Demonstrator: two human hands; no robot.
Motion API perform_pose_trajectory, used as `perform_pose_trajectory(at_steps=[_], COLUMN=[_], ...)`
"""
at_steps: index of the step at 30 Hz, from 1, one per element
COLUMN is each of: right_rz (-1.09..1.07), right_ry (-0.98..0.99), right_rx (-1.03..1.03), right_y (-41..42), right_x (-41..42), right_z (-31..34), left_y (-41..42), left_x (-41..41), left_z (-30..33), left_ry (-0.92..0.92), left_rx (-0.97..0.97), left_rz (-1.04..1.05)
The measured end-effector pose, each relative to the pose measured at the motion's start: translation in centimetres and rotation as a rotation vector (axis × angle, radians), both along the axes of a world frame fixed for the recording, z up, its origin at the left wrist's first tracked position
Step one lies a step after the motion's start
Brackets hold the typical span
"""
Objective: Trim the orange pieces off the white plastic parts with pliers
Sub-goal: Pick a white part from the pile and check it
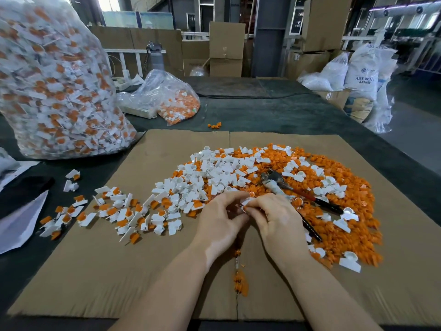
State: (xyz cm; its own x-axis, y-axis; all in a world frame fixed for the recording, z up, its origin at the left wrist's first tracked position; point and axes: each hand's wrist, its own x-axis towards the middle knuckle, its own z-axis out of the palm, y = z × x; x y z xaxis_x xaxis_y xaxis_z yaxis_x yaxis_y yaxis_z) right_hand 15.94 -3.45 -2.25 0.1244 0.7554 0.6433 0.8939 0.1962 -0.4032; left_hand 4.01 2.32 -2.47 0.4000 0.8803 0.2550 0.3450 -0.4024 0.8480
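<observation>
Hands meet near the cardboard's middle: left hand (220,217) and right hand (274,217) both pinching one small white plastic part (245,202) between fingertips. It looks light, stiff and slick; best gripped by its flat tab. Beyond, pliers (278,183) lie unheld on the orange pieces (338,187).
</observation>
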Motion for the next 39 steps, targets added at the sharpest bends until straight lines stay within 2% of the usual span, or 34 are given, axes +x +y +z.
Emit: perform_pose_trajectory(at_steps=[6,18,21,23,26,29,32,36,39], right_rz=[-0.071,-0.035,-0.056,-0.071,-0.089,-0.095,-0.097,-0.109,-0.122], right_ry=[0.109,0.06,0.032,0.047,0.102,0.104,0.098,0.08,0.064], right_rx=[0.026,-0.014,0.01,0.042,0.066,0.066,0.084,0.117,0.124], right_y=[-0.5,-0.5,-0.5,-0.5,-0.5,-0.6,-0.5,-0.3,-0.3], right_x=[0.3,0.2,0.2,0.1,0.3,0.4,0.4,0.4,0.4], right_z=[-0.3,-0.2,-0.2,-0.3,-0.4,-0.5,-0.6,-0.8,-0.9], left_y=[-0.2,-0.4,-0.6,-0.7,-0.8,-0.9,-0.4,1.1,1.9], left_x=[0.1,0.3,0.4,0.5,0.6,0.3,-1.0,-4.4,-6.2], left_z=[-0.1,0.0,0.1,0.1,0.1,0.2,0.5,1.1,1.5], left_ry=[-0.018,0.069,0.118,0.129,0.091,0.059,0.045,0.28,0.466], left_rx=[-0.008,0.057,0.147,0.189,0.154,0.152,0.152,0.276,0.246], left_rz=[0.016,0.0,0.003,0.012,0.052,0.119,0.273,0.558,0.676])
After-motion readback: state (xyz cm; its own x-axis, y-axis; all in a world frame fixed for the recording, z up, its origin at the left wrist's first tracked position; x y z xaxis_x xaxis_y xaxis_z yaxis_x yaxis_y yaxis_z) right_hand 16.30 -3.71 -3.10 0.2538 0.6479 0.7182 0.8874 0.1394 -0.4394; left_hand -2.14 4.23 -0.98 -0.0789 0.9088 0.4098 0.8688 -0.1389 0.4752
